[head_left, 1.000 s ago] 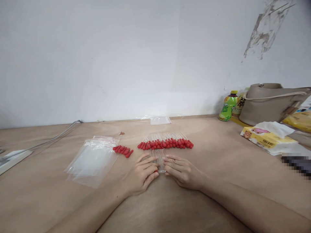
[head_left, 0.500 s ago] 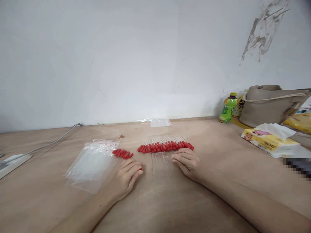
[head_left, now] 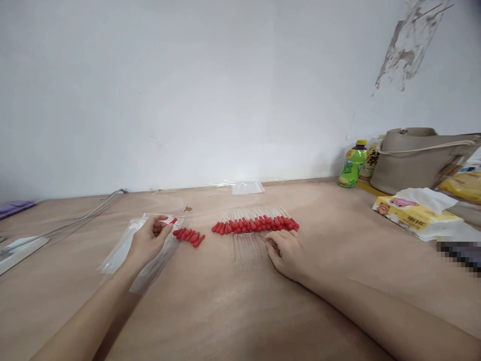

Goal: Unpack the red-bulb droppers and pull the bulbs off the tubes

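My left hand (head_left: 148, 240) is raised over the clear zip bags (head_left: 118, 250), thumb and fingers pinching a small red rubber bulb (head_left: 173, 221). Just right of it lies a short row of loose red bulbs (head_left: 188, 235). My right hand (head_left: 285, 250) rests on the table with curled fingers, closed on a thin clear glass tube (head_left: 262, 237), mostly hidden by the fingers. Beside that hand lie several bare glass tubes (head_left: 246, 253), side by side. Beyond them is a wide row of glass droppers with red bulbs (head_left: 255, 224), tubes pointing toward the wall.
A small zip bag (head_left: 248, 188) lies by the wall. On the right are a green bottle (head_left: 352, 165), a grey bag (head_left: 406, 163), a yellow tissue pack (head_left: 417, 215) and a blurred dark object (head_left: 460, 255). A grey cable (head_left: 86, 218) runs to a white strip (head_left: 24, 254) on the left.
My left hand has moved left and away from me, from beside the loose bulbs to above the zip bags, with a red bulb in its fingers. My right hand has barely shifted.
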A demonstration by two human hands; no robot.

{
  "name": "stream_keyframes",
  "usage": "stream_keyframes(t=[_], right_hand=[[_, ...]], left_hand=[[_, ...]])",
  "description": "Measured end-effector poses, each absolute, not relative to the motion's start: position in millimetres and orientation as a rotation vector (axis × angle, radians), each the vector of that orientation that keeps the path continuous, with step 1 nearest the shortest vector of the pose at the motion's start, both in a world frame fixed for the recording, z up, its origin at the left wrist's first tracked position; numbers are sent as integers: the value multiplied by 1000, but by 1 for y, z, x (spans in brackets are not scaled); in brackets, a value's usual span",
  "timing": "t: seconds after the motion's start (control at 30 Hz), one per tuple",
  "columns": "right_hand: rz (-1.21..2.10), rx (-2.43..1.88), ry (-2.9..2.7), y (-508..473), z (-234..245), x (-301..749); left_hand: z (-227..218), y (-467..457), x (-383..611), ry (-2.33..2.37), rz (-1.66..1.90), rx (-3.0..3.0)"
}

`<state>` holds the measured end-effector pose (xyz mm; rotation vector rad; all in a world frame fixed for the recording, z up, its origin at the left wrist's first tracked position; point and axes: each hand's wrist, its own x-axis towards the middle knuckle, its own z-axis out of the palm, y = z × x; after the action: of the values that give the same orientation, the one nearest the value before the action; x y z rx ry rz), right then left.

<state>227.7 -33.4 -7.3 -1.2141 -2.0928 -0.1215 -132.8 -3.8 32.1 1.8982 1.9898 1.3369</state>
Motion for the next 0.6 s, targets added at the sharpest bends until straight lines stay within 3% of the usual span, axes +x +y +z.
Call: stream_keyframes(t=[0.17,0.4,0.6], right_hand=[[-120,-1165,-2121,-38,-7,220],[-166,-1154,-2197,-40,-4,218],[-124,-1132,-2228,-40,-4,218]], left_hand=[[24,7,-133,1976,1334,1908],[21,6,-126,2121,1021,2039],[27,-3,-121,2198,1140,2124]])
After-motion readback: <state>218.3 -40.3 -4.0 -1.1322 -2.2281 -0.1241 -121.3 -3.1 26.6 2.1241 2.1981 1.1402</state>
